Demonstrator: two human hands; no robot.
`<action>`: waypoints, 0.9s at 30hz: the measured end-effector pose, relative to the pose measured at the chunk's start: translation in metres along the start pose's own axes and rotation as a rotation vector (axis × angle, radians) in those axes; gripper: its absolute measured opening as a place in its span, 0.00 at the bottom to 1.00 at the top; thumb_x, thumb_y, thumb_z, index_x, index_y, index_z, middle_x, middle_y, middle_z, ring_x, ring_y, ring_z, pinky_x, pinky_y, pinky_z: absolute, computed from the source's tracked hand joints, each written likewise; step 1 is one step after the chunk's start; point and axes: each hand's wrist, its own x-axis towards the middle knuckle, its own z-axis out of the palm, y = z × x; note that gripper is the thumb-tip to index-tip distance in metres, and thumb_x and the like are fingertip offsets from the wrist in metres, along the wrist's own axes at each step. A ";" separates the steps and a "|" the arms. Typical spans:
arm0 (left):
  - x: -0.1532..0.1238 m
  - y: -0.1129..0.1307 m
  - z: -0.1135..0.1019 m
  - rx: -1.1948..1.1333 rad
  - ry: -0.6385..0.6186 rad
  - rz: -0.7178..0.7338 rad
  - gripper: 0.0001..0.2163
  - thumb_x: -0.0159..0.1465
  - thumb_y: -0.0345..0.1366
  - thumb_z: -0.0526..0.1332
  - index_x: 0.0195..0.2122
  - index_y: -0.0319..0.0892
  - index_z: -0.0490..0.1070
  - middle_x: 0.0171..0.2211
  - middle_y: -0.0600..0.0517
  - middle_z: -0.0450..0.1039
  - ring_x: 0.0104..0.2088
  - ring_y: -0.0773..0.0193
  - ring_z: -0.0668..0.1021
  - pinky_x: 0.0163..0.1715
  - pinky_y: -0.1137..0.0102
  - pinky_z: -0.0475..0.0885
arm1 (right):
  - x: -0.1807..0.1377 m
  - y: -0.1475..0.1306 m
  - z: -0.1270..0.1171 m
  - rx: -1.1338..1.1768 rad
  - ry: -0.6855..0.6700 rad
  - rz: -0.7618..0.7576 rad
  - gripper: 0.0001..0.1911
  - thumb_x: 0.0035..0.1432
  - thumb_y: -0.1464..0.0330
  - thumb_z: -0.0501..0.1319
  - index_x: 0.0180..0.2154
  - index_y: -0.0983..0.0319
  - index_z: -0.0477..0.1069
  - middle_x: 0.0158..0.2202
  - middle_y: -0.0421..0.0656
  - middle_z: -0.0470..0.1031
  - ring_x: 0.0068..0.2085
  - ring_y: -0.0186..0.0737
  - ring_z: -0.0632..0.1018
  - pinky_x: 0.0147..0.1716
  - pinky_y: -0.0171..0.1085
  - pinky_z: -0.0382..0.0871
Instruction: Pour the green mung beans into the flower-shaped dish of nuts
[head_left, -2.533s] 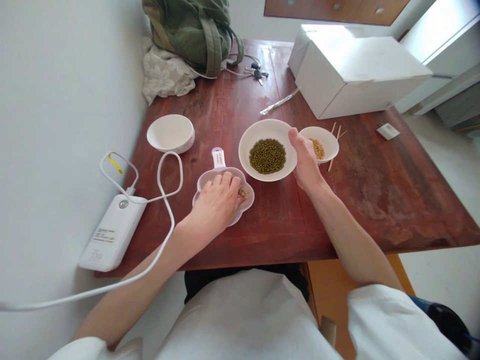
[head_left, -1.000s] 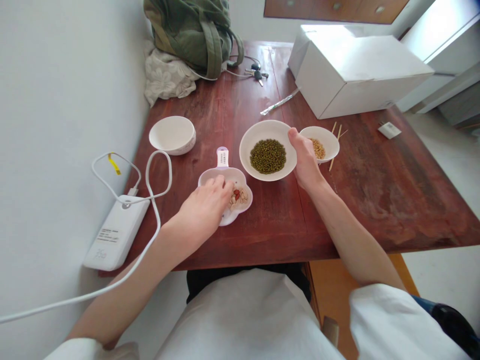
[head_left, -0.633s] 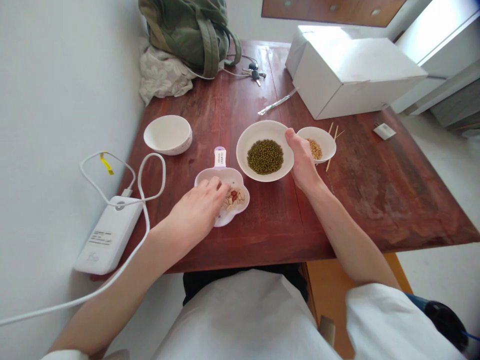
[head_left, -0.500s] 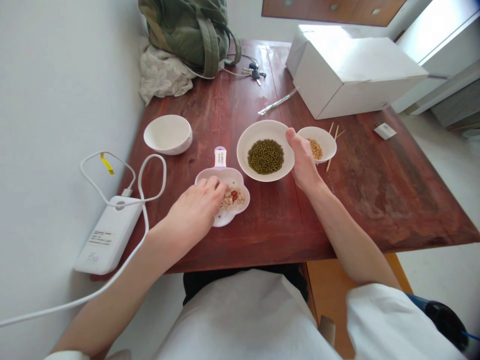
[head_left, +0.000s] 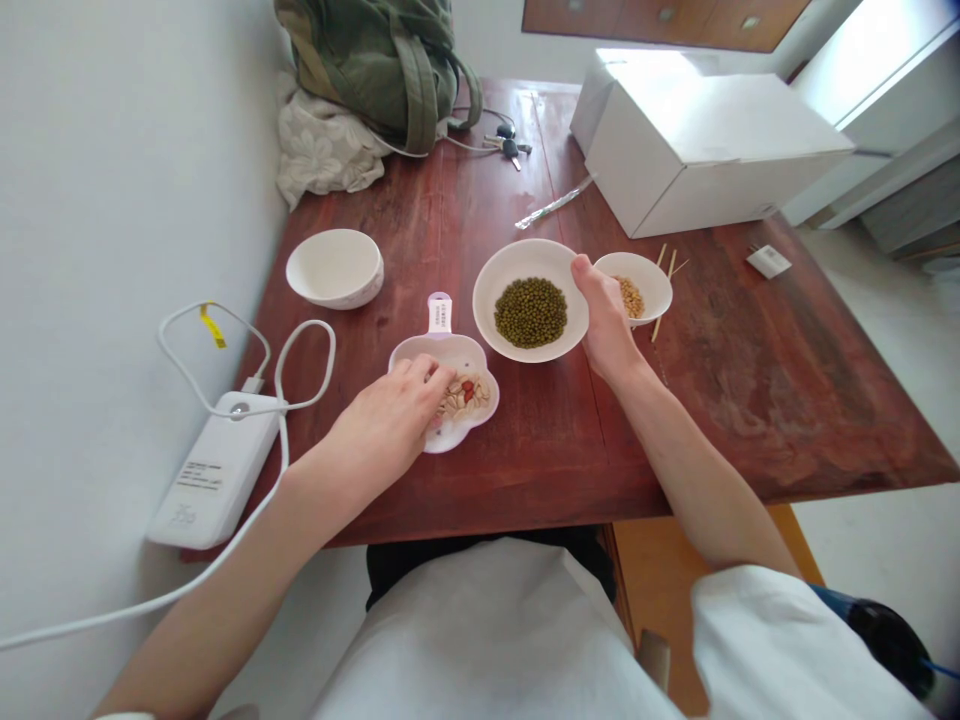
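Observation:
My right hand grips the white bowl of mung beans, its thumb hooked over the right rim. The bowl is tipped slightly toward me. My left hand reaches into a flower-shaped dish with a lilac handle; its fingers are closed and bent down into the seeds. Pale flat seeds, which look like pumpkin seeds, lie in the dish with a few red pieces among them. What the left fingertips hold is hidden behind the hand.
A bowl stands at the left. Behind my right hand are a small bowl of yellow kernels and wooden sticks. A white box, a green bag and keys sit farther back; a corded power bank leans left.
My left wrist and forearm have shifted slightly, and the white cable beside them has moved a little. The right hand and its bowl look the same.

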 end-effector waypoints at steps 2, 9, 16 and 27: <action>-0.001 -0.002 0.001 -0.028 0.021 0.025 0.19 0.72 0.24 0.57 0.63 0.40 0.69 0.59 0.41 0.73 0.54 0.46 0.80 0.51 0.54 0.80 | 0.000 0.000 0.000 -0.016 0.003 0.007 0.30 0.69 0.38 0.54 0.38 0.54 0.80 0.36 0.41 0.78 0.49 0.49 0.81 0.56 0.54 0.77; 0.002 -0.008 -0.003 -0.133 0.124 0.075 0.21 0.70 0.34 0.67 0.63 0.43 0.71 0.63 0.42 0.74 0.62 0.45 0.77 0.64 0.50 0.74 | -0.002 -0.004 0.001 -0.026 -0.027 -0.001 0.29 0.70 0.38 0.53 0.38 0.53 0.79 0.34 0.41 0.77 0.45 0.48 0.81 0.49 0.52 0.78; 0.010 -0.003 0.008 -0.085 0.112 0.077 0.20 0.74 0.41 0.64 0.64 0.41 0.70 0.60 0.41 0.76 0.57 0.46 0.79 0.57 0.53 0.76 | -0.006 -0.010 0.001 -0.082 -0.047 0.029 0.31 0.68 0.37 0.53 0.34 0.53 0.76 0.29 0.40 0.73 0.37 0.46 0.77 0.38 0.46 0.75; 0.029 -0.014 0.006 -0.224 0.335 0.124 0.17 0.80 0.39 0.50 0.51 0.40 0.78 0.52 0.43 0.82 0.53 0.50 0.80 0.57 0.54 0.74 | -0.010 -0.017 0.003 -0.092 -0.022 0.003 0.33 0.67 0.36 0.55 0.27 0.56 0.72 0.25 0.39 0.65 0.29 0.38 0.68 0.30 0.41 0.68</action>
